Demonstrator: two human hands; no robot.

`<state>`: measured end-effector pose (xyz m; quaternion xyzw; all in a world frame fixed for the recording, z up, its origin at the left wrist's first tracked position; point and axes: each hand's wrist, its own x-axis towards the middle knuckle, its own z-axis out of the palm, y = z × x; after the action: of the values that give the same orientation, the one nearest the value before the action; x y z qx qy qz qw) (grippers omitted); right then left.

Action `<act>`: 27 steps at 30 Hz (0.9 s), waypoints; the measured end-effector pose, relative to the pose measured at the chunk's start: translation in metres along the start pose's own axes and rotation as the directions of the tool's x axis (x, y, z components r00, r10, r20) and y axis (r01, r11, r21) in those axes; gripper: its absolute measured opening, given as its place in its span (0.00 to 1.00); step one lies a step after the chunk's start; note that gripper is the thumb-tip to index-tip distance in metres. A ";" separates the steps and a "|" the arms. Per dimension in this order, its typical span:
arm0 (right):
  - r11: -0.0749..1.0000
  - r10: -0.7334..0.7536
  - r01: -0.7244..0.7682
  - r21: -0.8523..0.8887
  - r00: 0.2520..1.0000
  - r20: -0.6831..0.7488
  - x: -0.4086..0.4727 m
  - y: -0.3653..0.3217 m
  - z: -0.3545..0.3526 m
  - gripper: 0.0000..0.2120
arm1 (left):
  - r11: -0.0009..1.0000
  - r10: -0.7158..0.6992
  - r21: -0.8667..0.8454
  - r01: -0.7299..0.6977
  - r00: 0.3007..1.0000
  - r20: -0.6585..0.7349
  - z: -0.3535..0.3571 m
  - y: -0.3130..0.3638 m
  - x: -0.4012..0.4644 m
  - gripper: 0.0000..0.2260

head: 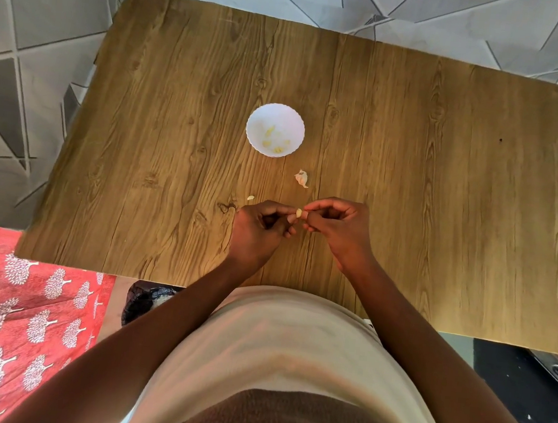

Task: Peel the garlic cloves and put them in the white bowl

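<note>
Both hands up over the near edge of the surface (414, 156): left grip (258, 230) and right grip (338, 228) pinching one garlic clove (299, 212), maybe half peeled. A few peeled cloves (274, 140) already in the white bowl (259, 119), mid-surface. One unpeeled clove (301, 178) left nearby.

wood-grain table (412, 177) fills most of the view; grey floor tiles (31, 30) in angular triangle pattern beyond it and on the left; red cloth with white tree print (19, 315) lower left; dark mat (521, 385) lower right; warm light on the near tabletop
</note>
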<state>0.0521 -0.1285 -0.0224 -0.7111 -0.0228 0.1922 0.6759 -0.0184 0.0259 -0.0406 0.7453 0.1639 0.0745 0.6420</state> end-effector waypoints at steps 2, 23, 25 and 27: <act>1.000 -0.006 0.005 -0.006 1.000 -0.023 0.000 0.000 0.001 0.06 | 1.000 0.026 -0.003 -0.026 1.000 0.010 0.001 -0.001 0.000 0.06; 0.983 -0.106 0.094 -0.158 0.992 -0.071 -0.002 -0.002 0.000 0.07 | 0.789 -0.297 -0.521 0.325 0.945 0.140 0.007 -0.001 0.005 0.07; 0.971 -0.123 0.103 -0.216 0.989 -0.082 -0.001 0.000 -0.001 0.06 | 0.786 -0.308 -0.518 0.337 0.940 0.145 0.006 -0.003 0.005 0.07; 0.956 -0.136 0.106 -0.273 0.986 -0.095 0.001 0.003 -0.003 0.06 | 0.809 -0.304 -0.491 0.322 0.945 0.119 0.006 -0.005 0.005 0.07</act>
<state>0.0530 -0.1315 -0.0254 -0.8026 -0.0538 0.1052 0.5848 -0.0126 0.0223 -0.0467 0.5152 0.2477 -0.0049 0.8205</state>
